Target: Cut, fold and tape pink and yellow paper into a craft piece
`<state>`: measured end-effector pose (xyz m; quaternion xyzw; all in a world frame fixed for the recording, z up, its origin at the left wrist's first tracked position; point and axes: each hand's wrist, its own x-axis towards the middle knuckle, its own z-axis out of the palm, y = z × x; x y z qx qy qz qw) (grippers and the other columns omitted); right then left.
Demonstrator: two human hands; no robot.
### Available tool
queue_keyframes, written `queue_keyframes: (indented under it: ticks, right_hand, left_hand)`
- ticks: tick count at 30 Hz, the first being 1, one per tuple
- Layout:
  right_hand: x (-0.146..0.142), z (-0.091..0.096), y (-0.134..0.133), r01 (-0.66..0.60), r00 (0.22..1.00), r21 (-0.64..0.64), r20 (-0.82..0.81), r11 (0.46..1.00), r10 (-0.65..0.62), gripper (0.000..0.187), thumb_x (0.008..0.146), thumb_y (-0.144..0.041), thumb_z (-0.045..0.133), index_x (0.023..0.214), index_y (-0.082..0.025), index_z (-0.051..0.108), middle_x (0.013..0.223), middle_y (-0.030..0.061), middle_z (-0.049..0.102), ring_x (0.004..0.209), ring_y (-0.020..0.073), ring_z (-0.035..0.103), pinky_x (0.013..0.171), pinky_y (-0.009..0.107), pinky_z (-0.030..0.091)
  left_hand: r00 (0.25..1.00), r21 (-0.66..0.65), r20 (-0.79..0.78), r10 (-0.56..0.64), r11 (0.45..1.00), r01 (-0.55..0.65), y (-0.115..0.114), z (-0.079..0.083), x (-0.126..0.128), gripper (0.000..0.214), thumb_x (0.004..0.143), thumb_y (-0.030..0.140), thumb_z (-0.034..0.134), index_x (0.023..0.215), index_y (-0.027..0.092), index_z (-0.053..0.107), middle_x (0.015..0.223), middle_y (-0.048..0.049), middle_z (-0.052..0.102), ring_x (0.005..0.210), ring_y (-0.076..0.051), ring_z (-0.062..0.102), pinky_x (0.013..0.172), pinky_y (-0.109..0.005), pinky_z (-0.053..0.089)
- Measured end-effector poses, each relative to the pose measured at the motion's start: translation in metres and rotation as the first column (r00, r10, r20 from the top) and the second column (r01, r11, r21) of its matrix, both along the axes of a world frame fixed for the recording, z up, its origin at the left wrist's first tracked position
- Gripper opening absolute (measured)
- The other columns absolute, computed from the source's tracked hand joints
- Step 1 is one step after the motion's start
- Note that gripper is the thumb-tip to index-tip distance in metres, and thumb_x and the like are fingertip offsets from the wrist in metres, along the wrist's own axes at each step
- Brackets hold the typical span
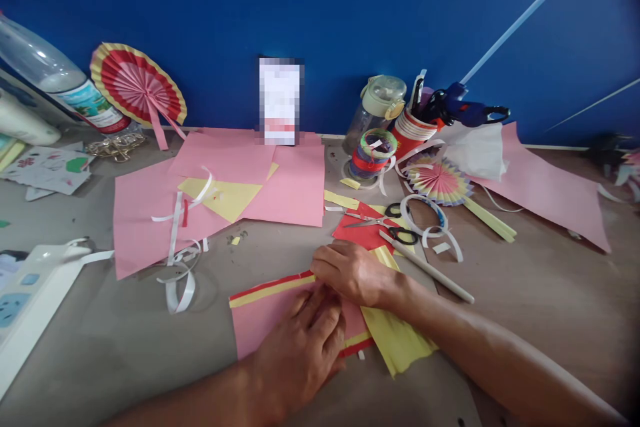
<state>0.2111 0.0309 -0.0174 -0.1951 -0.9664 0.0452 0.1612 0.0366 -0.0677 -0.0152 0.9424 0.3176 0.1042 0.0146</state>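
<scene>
A pink sheet of paper [257, 327] with red and yellow bands along its edges lies before me. My left hand [303, 350] presses on its middle, fingers bent and close together. At the far edge, my right hand [356, 275] is closed on the paper, its curled fingertips touching the left hand's fingers. What lies under both sets of fingertips is hidden. Yellow paper [397, 340] sits beneath the right wrist. Just beyond are scissors [377, 221] on red paper [350, 227], a pale stick-like tool [430, 268] and a tape roll [425, 215].
Pink sheets [295, 193] and curled white strips [179, 287] lie further back. A phone [280, 100] leans on the blue partition. Paper fans [140, 83], a water bottle [75, 93], a clear cup [383, 99] and a red cup of tools [413, 133] stand around; a power strip [37, 307] is left.
</scene>
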Motion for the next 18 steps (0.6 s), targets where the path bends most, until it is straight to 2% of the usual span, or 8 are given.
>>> queue_keyframes:
  ticks: [10, 18]
  right_hand:
    - [0.008, 0.004, 0.001, -0.028, 1.0, -0.006, 0.008, 1.0, 0.028, 0.026, 0.095, -0.014, 0.035, 0.081, -0.016, 0.057, 0.078, 0.0045, 0.057, 0.065, 0.0157, 0.045, 0.063, 0.03, 0.034]
    - [0.013, 0.012, 0.005, -0.092, 0.994, 0.056, 0.058, 0.994, 0.089, 0.026, 0.097, -0.018, 0.041, 0.075, -0.017, 0.056, 0.075, 0.0021, 0.057, 0.065, 0.0147, 0.043, 0.062, 0.031, 0.027]
  left_hand:
    - [1.0, 0.0, -0.01, -0.009, 1.0, 0.009, 0.0, -0.001, -0.001, 0.046, 0.094, 0.048, 0.047, 0.122, 0.013, 0.056, 0.126, -0.01, 0.06, 0.119, -0.029, 0.053, 0.101, -0.042, 0.035]
    - [1.0, -0.033, 0.003, 0.004, 0.999, -0.004, 0.001, -0.001, 0.0, 0.046, 0.092, 0.048, 0.051, 0.122, 0.014, 0.057, 0.125, -0.009, 0.06, 0.118, -0.028, 0.055, 0.102, -0.041, 0.035]
